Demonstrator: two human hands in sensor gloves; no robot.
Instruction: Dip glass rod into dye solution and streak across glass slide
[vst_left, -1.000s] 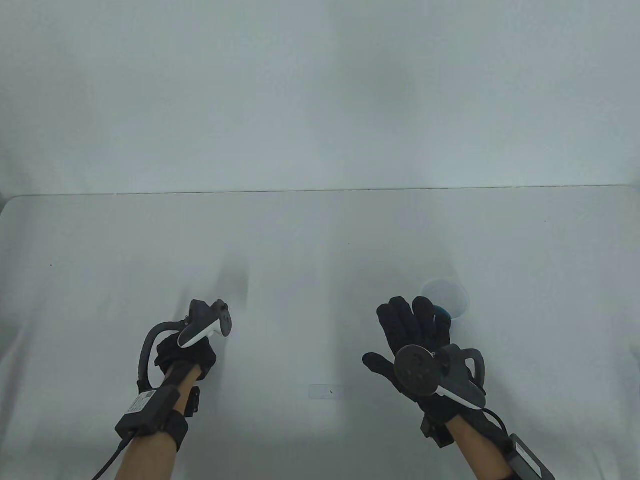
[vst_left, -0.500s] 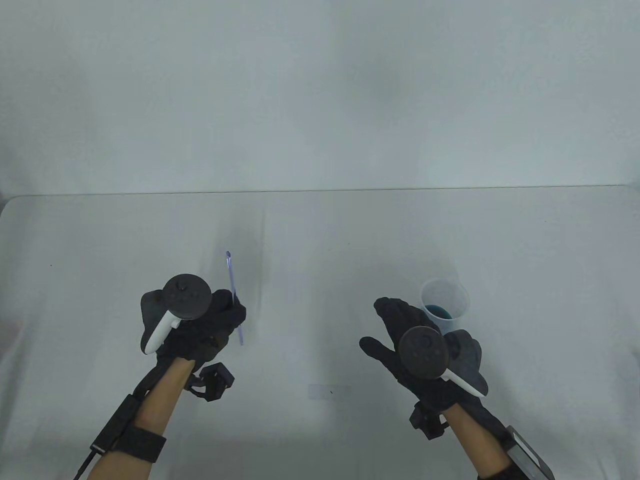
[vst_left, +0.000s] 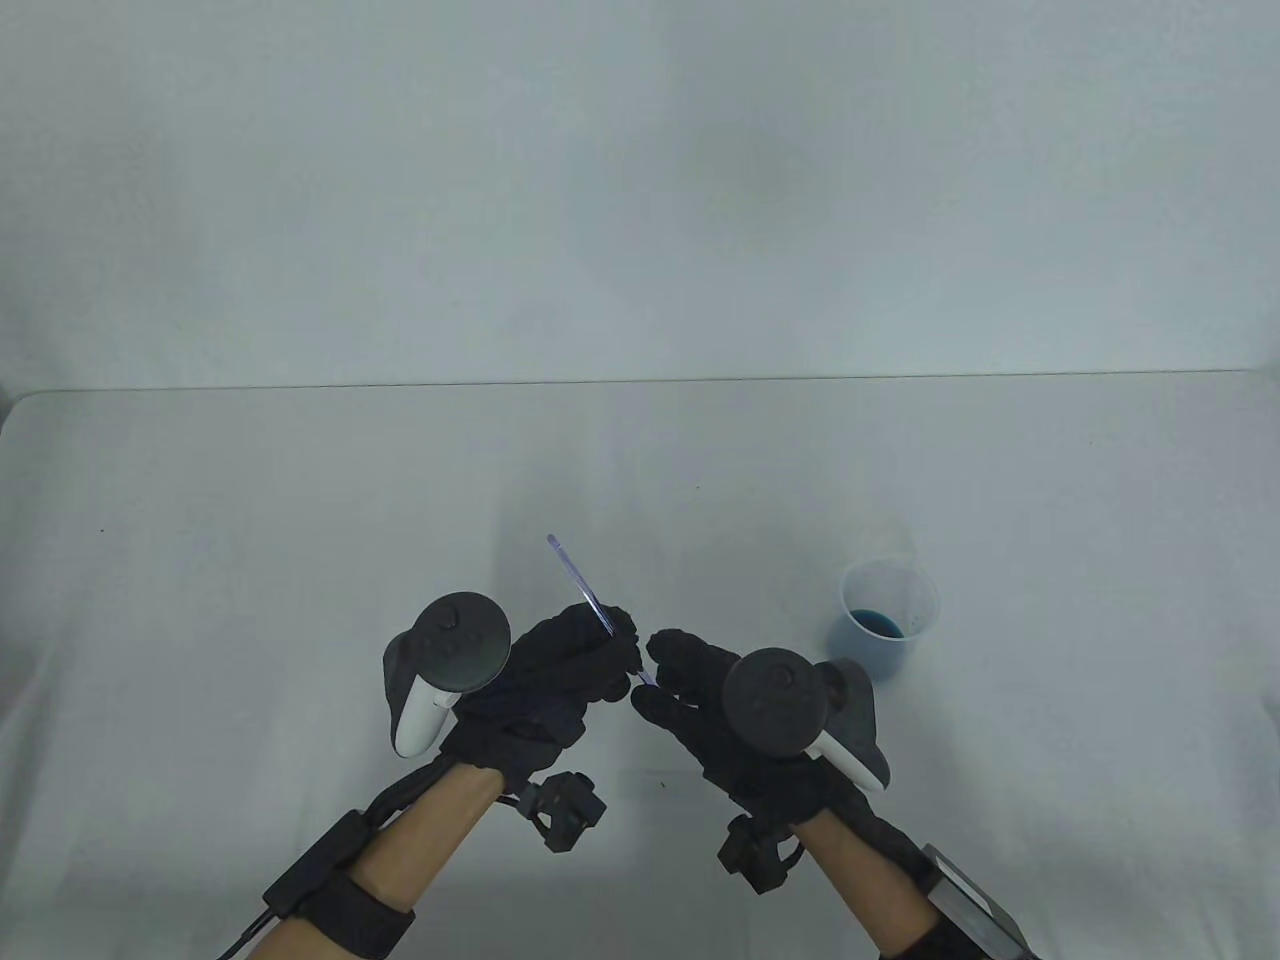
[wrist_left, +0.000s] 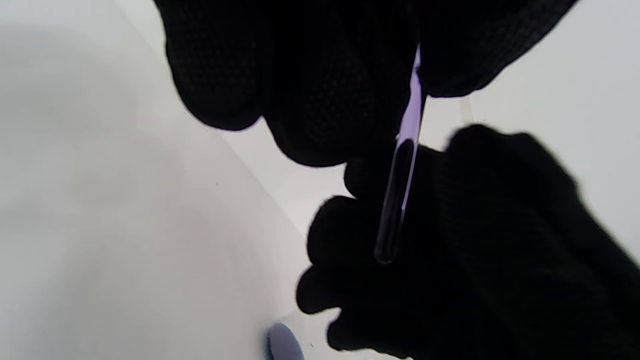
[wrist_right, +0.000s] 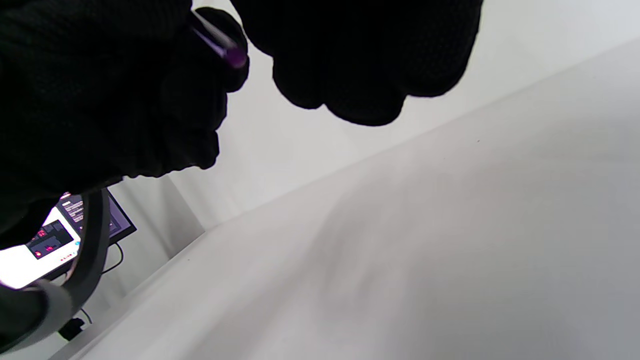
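Two hands meet low on the table (vst_left: 250, 480), well to the left of the cup (vst_left: 888, 612), and that cup is my landmark. My left hand (vst_left: 555, 680) has its fingers curled round the rod (vst_left: 585, 590), gripping it near the lower end. From the grip the rod slants up and away from the cup, its free tip the farthest point from it. In the left wrist view the rod (wrist_left: 402, 175) drops out of my closed fingers (wrist_left: 310, 90), pale violet above and dark lower down, its rounded end lying over my right hand (wrist_left: 475, 240).

My right hand (vst_left: 715, 700) sits between the left hand and the cup, fingers loosely bent and pointing away from the cup, fingertips (vst_left: 665, 645) right at the rod's lower end. In the right wrist view that purple end (wrist_right: 227, 50) pokes out just beside my right fingers (wrist_right: 360, 60). Whether they touch it or merely hover I cannot tell; the right hand has no clear hold on anything.

Over at the cup: clear plastic, upright, blue dye (vst_left: 880, 626) pooled in its bottom, standing apart from both hands. On the left hand's side of the cup, close under my wrists, a faint edge with a dark speck (vst_left: 660, 781) may be the slide; too faint to be sure.
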